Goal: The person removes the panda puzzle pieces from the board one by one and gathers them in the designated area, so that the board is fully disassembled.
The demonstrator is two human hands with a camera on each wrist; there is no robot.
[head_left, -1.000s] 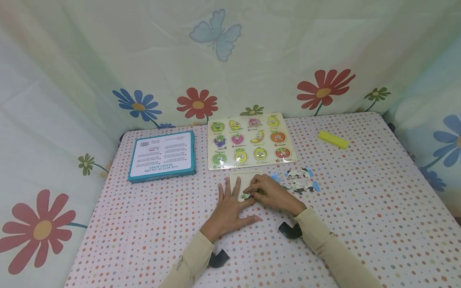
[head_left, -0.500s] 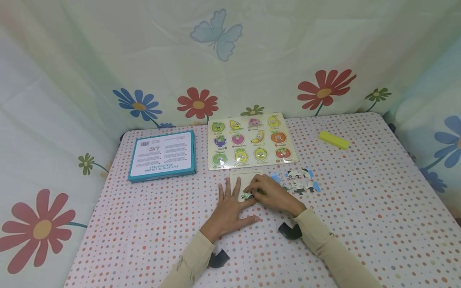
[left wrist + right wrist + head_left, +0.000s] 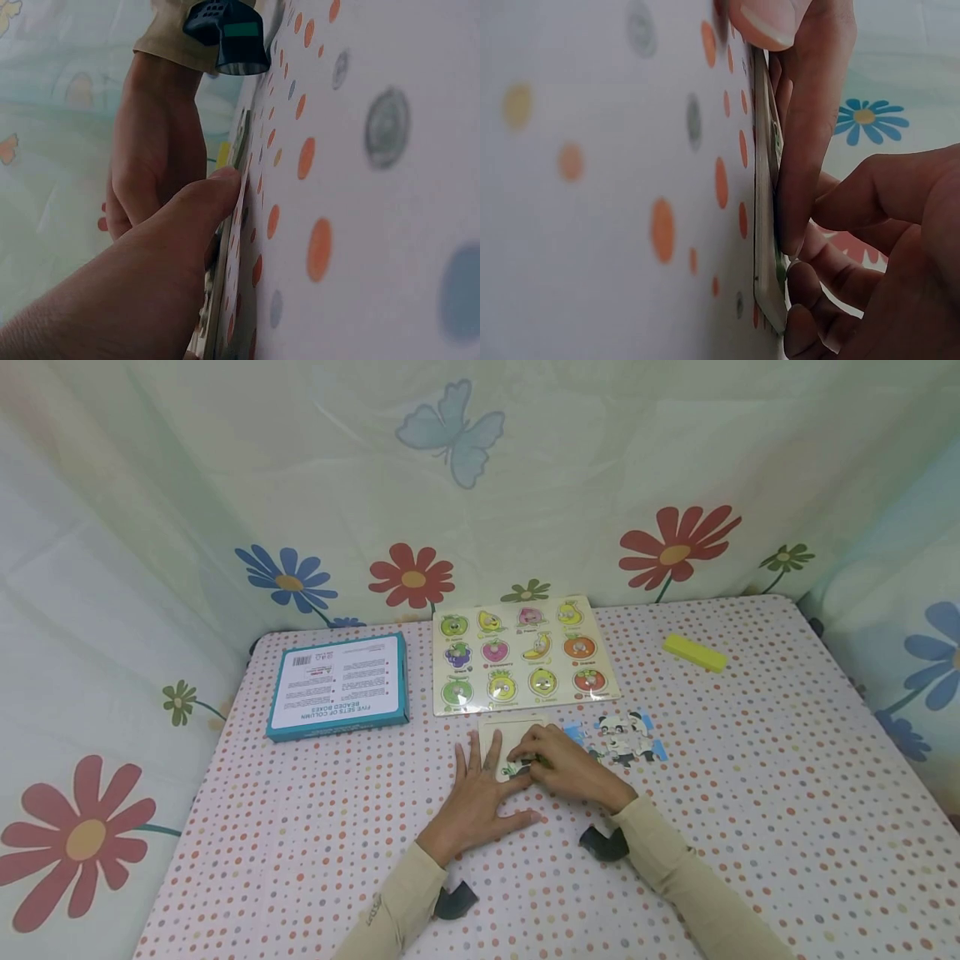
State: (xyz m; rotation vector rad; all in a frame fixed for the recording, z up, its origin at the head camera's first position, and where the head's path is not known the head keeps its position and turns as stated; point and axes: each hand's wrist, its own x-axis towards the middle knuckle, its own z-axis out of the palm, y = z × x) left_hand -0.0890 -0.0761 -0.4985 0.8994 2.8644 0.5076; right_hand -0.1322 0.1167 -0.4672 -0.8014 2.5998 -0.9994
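A small cream puzzle tray [image 3: 510, 729] lies on the table with printed green-and-black puzzle pieces [image 3: 516, 770] at its near edge. My left hand [image 3: 474, 802] spreads over the tray's left side, forefinger along the near edge, thumb out over the tablecloth. Above the tray's near right corner, my right hand [image 3: 567, 764] curls its fingers and thumb about a greenish puzzle piece [image 3: 542, 762], mostly hidden by the fingers. From the right wrist view, the tray's side [image 3: 763, 225] shows on edge with right fingertips at its corner. Loose panda puzzle pieces [image 3: 625, 739] lie right of the hand.
Behind the tray lies a fruit peg board [image 3: 517, 672]. A teal-edged box [image 3: 337, 685] stands at the left and a yellow bar [image 3: 694, 652] at the back right. Black wrist-camera mounts [image 3: 603, 843] hang under both sleeves. A flowered curtain borders the table.
Both hands stay nearly in place over the tray. Only slight movement shows in the right fingers; the loose panda pieces and the other things have not moved.
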